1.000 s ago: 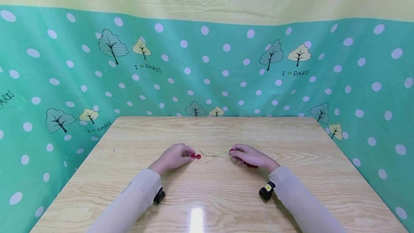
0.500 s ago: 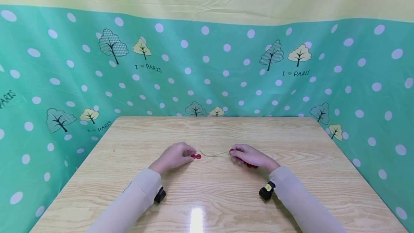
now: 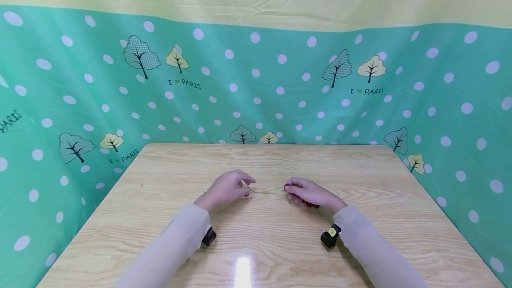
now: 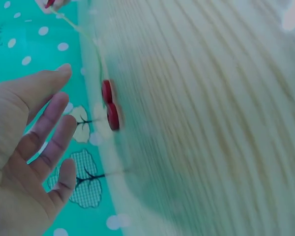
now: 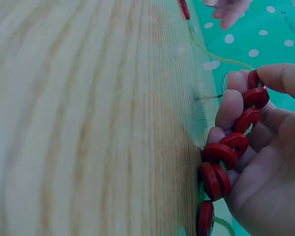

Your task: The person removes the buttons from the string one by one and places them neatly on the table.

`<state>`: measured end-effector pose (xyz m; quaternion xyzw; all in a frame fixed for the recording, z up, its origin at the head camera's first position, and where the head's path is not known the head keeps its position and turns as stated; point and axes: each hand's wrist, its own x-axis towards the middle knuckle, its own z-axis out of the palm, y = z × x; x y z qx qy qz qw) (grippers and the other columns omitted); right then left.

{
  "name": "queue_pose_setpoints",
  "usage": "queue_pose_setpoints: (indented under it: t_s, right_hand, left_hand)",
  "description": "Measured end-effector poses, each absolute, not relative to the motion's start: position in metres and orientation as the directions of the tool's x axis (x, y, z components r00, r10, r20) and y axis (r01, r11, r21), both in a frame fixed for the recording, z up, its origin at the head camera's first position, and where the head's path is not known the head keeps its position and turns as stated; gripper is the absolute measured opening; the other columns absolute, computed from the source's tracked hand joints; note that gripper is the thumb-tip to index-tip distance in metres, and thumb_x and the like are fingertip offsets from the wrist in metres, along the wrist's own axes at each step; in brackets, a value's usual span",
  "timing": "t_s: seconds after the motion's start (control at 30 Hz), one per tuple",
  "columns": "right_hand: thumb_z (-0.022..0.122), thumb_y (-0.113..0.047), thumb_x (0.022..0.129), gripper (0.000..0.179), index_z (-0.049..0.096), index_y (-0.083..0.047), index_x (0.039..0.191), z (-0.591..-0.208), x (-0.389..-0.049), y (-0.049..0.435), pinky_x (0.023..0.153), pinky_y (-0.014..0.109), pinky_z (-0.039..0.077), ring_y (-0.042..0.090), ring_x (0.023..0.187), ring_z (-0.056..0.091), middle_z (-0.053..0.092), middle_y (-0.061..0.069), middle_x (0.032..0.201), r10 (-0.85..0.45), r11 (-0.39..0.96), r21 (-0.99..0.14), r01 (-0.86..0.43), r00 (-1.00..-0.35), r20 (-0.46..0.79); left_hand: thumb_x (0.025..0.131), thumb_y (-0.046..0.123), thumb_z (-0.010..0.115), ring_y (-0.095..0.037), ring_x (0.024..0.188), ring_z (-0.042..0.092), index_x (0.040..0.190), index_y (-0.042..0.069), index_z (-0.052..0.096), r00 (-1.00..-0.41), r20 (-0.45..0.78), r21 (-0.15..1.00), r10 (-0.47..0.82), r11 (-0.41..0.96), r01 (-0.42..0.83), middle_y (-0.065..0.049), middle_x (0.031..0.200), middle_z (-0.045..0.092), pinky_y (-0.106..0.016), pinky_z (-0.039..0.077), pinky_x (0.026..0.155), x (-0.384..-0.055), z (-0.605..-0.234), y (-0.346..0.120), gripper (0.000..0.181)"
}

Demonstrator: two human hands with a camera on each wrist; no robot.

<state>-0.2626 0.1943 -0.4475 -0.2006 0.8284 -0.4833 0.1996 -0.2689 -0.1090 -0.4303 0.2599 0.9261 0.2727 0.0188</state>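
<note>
My right hand [image 3: 309, 191] pinches the end red button [image 5: 252, 78] of a string of red buttons between thumb and finger. More red buttons [image 5: 220, 155] on the green cord [image 5: 221, 58] hang across its fingers and palm. From the pinch the cord's free end runs left over the table. My left hand [image 4: 24, 182] holds nothing; its fingers are spread loosely and slightly bent. Close by its fingertips, two separate red buttons [image 4: 112, 117] stand out against the wood in the left wrist view. In the head view the left hand mostly covers them, at the cord's left end.
A pale wood-grain table [image 3: 264, 239] lies under both hands. Behind it and at its sides hangs a green cloth [image 3: 256, 88] with white dots and printed trees. Each wrist wears a black camera [image 3: 329, 237].
My left hand has left the two loose buttons and moved right and slightly up, toward the cord's free end, its fingers opening. The right hand keeps its pinch and stays in place.
</note>
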Motion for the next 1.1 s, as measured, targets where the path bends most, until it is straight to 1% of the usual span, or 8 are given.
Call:
queue_pose_setpoints:
  t_s: [0.27,0.4,0.73,0.93,1.1]
  right_hand:
    - [0.047,-0.033,0.108,0.035,0.061,-0.002,0.113,-0.449,-0.264,0.194,0.05,0.03,0.039,0.019,0.071,0.052,0.061,0.009,0.089,-0.53,0.437,-0.888,-0.145,-0.839,-0.124]
    - [0.049,-0.035,0.107,0.034,0.062,-0.004,0.113,-0.448,-0.263,0.194,0.051,0.029,0.04,0.019,0.071,0.052,0.061,0.008,0.088,-0.527,0.453,-0.88,-0.143,-0.839,-0.135]
    - [0.049,-0.035,0.106,0.034,0.062,-0.004,0.112,-0.447,-0.263,0.194,0.054,0.029,0.041,0.02,0.073,0.054,0.061,0.009,0.09,-0.531,0.465,-0.872,-0.154,-0.836,-0.136]
    - [0.049,-0.035,0.107,0.033,0.061,-0.004,0.11,-0.446,-0.262,0.194,0.053,0.029,0.039,0.021,0.072,0.053,0.061,0.01,0.089,-0.531,0.462,-0.874,-0.153,-0.836,-0.134]
    - [0.05,-0.035,0.106,0.033,0.061,-0.003,0.107,-0.447,-0.263,0.194,0.053,0.028,0.039,0.02,0.072,0.053,0.061,0.01,0.088,-0.532,0.457,-0.875,-0.158,-0.837,-0.126]
  left_hand:
    - [0.091,0.024,0.076,-0.014,0.093,0.063,0.117,0.018,0.073,-0.823,0.174,0.489,0.541,0.678,0.549,0.005,0.11,0.07,-0.033,0.05,0.083,-0.27,-0.428,-0.091,0.028]
    - [0.09,0.024,0.077,-0.015,0.092,0.063,0.116,0.017,0.073,-0.806,0.206,0.49,0.554,0.655,0.575,0.005,0.108,0.071,-0.032,0.051,0.082,-0.27,-0.426,-0.082,0.027]
    - [0.09,0.024,0.077,-0.013,0.093,0.063,0.116,0.019,0.073,-0.784,0.206,0.49,0.586,0.631,0.601,0.008,0.11,0.07,-0.027,0.05,0.082,-0.269,-0.427,-0.055,0.026]
    - [0.089,0.021,0.079,-0.016,0.092,0.066,0.116,0.015,0.073,-0.748,0.243,0.466,0.618,0.601,0.649,0.004,0.107,0.072,-0.025,0.051,0.08,-0.269,-0.429,-0.039,0.028]
    - [0.089,0.021,0.077,-0.013,0.091,0.066,0.117,0.017,0.072,-0.739,0.249,0.448,0.626,0.602,0.661,0.003,0.106,0.072,-0.023,0.05,0.078,-0.269,-0.43,-0.03,0.029]
